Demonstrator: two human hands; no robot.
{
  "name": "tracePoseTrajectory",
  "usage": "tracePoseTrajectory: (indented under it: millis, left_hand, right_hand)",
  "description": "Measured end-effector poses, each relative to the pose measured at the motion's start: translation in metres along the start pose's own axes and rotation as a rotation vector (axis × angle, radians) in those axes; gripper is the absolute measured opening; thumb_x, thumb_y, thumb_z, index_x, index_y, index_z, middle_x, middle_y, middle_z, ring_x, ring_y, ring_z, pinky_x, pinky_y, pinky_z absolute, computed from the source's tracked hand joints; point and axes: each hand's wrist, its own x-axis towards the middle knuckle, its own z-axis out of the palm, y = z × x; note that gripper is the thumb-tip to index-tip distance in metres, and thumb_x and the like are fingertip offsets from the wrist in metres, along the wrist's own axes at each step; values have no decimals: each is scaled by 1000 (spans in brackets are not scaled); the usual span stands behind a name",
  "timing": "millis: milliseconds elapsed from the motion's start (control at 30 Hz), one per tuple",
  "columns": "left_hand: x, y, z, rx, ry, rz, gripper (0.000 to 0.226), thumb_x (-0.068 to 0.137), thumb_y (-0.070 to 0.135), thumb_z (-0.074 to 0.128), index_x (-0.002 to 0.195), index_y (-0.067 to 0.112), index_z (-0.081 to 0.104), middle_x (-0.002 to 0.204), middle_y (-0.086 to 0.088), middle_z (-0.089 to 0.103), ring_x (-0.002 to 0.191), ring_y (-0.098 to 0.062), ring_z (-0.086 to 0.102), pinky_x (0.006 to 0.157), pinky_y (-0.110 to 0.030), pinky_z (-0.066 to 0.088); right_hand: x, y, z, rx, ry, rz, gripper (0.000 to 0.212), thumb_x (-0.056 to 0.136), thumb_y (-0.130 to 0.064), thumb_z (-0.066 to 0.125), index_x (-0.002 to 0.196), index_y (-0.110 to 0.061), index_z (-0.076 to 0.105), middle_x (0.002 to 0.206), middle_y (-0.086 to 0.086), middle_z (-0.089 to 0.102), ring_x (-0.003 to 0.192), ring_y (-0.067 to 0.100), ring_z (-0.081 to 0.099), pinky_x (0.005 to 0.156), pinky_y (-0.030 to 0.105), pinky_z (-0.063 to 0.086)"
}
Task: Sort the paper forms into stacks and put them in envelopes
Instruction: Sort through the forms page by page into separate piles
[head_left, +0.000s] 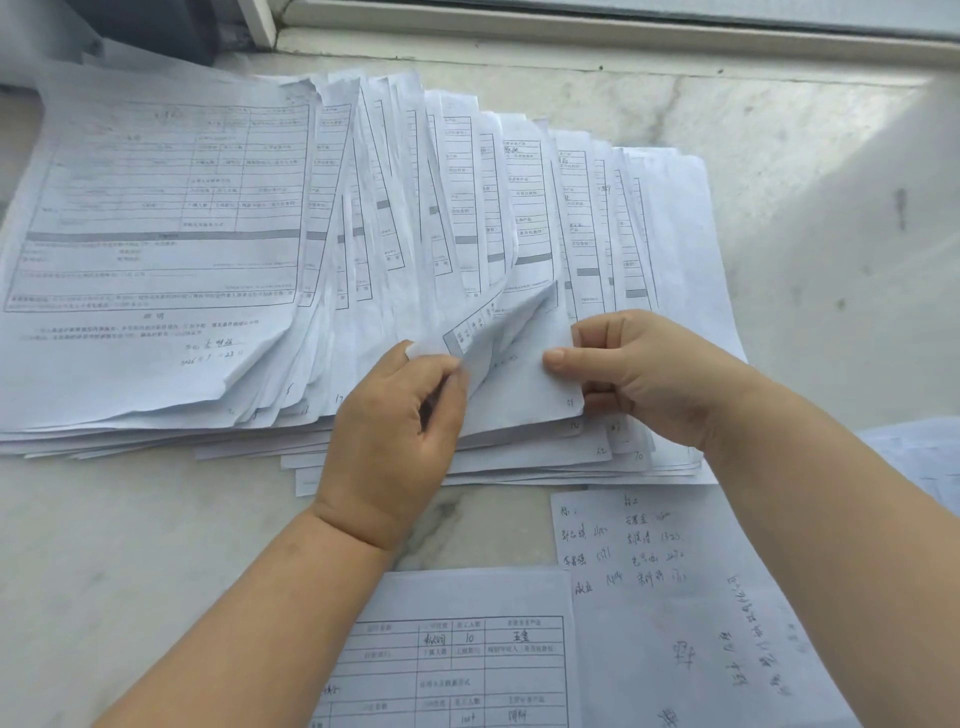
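Several white printed paper forms (156, 218) lie fanned out in an overlapping row across a pale marble surface (810, 218). My left hand (395, 436) pinches the lower corner of one form (524, 374) in the right half of the fan and curls it upward. My right hand (639, 374) pinches the right edge of that same form, thumb on top and fingers curled beneath. Small handwritten numbers mark the forms' lower corners. No envelope is in view.
A sheet with handwritten notes (670, 587) lies near me at the right, under my right forearm. Another printed form (467, 654) with handwritten entries lies at the bottom centre. More paper (919, 457) shows at the right edge. A window frame (571, 31) runs along the far side.
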Motion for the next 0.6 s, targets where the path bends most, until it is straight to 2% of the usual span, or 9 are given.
tracePoseTrajectory:
  millis: [67, 133, 167, 267, 300, 400, 500, 600]
  left_hand:
    - [1, 1, 2, -3, 16, -8, 28, 91, 24, 51, 64, 18, 49, 53, 10, 34, 64, -11, 37, 70, -11, 34]
    - [-1, 2, 2, -32, 8, -16, 21, 86, 35, 57, 74, 19, 64, 59, 14, 45, 65, -9, 47, 78, -17, 40]
    - [-2, 3, 2, -35, -7, -24, 24, 82, 42, 61, 82, 19, 69, 67, 13, 52, 67, -8, 51, 80, -16, 41]
    - [-3, 2, 1, -26, -44, -30, 36, 76, 49, 65, 91, 18, 72, 81, 7, 58, 72, -9, 55, 73, -6, 40]
    - [-2, 2, 1, -30, -41, -34, 34, 76, 49, 65, 91, 18, 72, 81, 10, 56, 70, -7, 55, 71, -3, 39]
    - [-1, 2, 1, -43, -17, -36, 30, 76, 47, 65, 89, 21, 71, 78, 14, 54, 65, -2, 54, 70, 0, 35]
    - [-1, 2, 1, -42, -16, -30, 30, 75, 46, 66, 88, 20, 72, 78, 8, 58, 69, -7, 54, 70, -1, 37]
    - [0, 3, 1, -39, -18, -33, 23, 78, 45, 64, 85, 25, 70, 66, 12, 55, 66, -5, 53, 80, -9, 40]
  right_hand:
    - [1, 1, 2, -15, 50, -10, 25, 88, -13, 68, 62, -11, 67, 68, 5, 69, 61, 17, 64, 57, 25, 55]
    - [5, 2, 8, -34, 115, -12, 21, 83, -21, 74, 72, -7, 66, 70, 9, 68, 63, 22, 62, 63, 32, 53]
    - [6, 0, 11, -52, 144, -8, 26, 79, -27, 79, 79, -5, 65, 72, 12, 67, 65, 24, 60, 65, 36, 51]
    - [7, -2, 21, -81, 176, 20, 78, 47, -53, 87, 88, 8, 60, 80, 18, 61, 71, 27, 53, 69, 41, 41]
    - [8, 0, 20, -75, 180, 28, 86, 42, -56, 88, 90, 9, 59, 80, 18, 61, 71, 27, 52, 69, 42, 40]
    - [9, 3, 19, -50, 200, 26, 57, 58, -46, 85, 90, -2, 67, 77, 16, 65, 71, 28, 55, 69, 41, 42]
    - [10, 5, 16, -67, 204, 14, 40, 69, -40, 83, 87, -9, 66, 75, 13, 64, 69, 25, 55, 69, 40, 42]
    - [11, 6, 15, -68, 198, 19, 32, 76, -35, 81, 87, -11, 64, 76, 13, 63, 70, 25, 55, 70, 39, 42]
